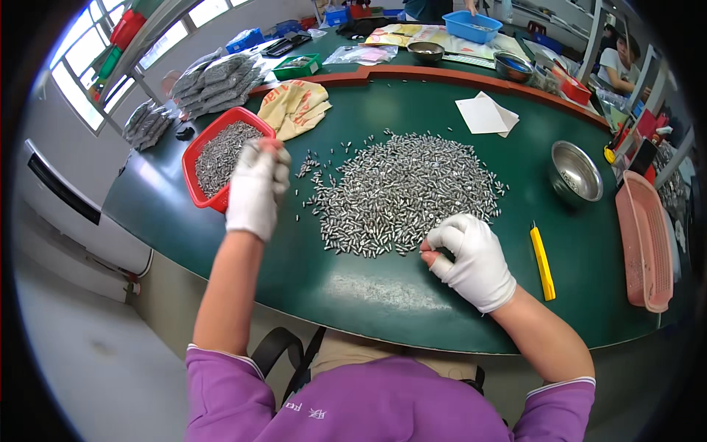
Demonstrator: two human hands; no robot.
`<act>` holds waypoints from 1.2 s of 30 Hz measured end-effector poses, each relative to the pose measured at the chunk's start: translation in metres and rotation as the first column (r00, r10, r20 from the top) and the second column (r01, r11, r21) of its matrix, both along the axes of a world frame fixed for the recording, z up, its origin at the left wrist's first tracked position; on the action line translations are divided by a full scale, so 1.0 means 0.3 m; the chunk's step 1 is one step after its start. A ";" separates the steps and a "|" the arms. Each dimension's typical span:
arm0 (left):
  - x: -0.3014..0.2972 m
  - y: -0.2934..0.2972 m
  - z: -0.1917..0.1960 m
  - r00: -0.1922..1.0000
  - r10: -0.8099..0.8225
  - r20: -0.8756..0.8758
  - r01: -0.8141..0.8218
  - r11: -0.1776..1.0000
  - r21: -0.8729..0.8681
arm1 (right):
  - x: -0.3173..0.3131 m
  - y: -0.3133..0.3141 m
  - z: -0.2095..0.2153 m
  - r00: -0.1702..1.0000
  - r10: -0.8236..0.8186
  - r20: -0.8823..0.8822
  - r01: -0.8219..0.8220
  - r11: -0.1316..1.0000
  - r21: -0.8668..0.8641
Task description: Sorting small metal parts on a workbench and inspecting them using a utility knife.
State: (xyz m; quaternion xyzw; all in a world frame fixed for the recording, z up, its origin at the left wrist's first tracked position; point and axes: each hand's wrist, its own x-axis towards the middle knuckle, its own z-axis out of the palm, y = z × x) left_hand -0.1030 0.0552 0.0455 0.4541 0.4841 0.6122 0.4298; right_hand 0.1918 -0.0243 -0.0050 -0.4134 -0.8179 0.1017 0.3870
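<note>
A broad pile of small, silvery, bullet-shaped metal pieces [405, 191] lies on the green table [353, 295], with stray pieces at its left. Above the right rim of a red plastic basket [193, 166] is my left hand [258, 180], in a white glove with bare fingertips. Its fingers are curled closed, and whatever they hold is hidden. Similar small metal pieces [224, 151] fill much of the basket. My right hand [468, 259], gloved the same way, pinches thumb and forefinger together at the pile's lower right edge. Anything between those fingertips is too small to make out.
Right of the pile are a yellow cutter knife [543, 261], a steel bowl [576, 173] and a pink tray [644, 243]. White paper [482, 116] and a cream cloth bag [294, 108] lie farther back. Filled grey bags [217, 81] are stacked far left. Other people are beyond the table.
</note>
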 end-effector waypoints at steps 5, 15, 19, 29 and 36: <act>-0.465 0.222 0.048 0.491 0.370 -0.789 -0.273 0.925 0.264 | -0.031 -0.002 0.023 0.997 0.050 0.066 -0.054 0.997 0.060; 0.100 -0.247 -0.040 0.543 0.099 -0.834 0.383 0.855 0.350 | -0.013 -0.020 0.029 0.992 0.117 -0.043 -0.111 0.987 0.121; 0.246 -0.346 -0.117 0.657 -0.262 -0.707 0.504 0.850 0.154 | -0.025 -0.033 0.024 0.970 0.234 -0.065 -0.225 0.967 0.123; 0.283 -0.397 -0.136 0.747 -0.295 -0.596 0.424 0.902 0.085 | -0.018 -0.044 0.063 0.952 0.307 -0.015 -0.301 0.942 0.146; 0.290 -0.450 -0.170 0.376 -0.165 -0.912 0.501 0.864 0.050 | 0.255 -0.185 0.153 0.693 -0.598 0.402 0.619 0.780 0.094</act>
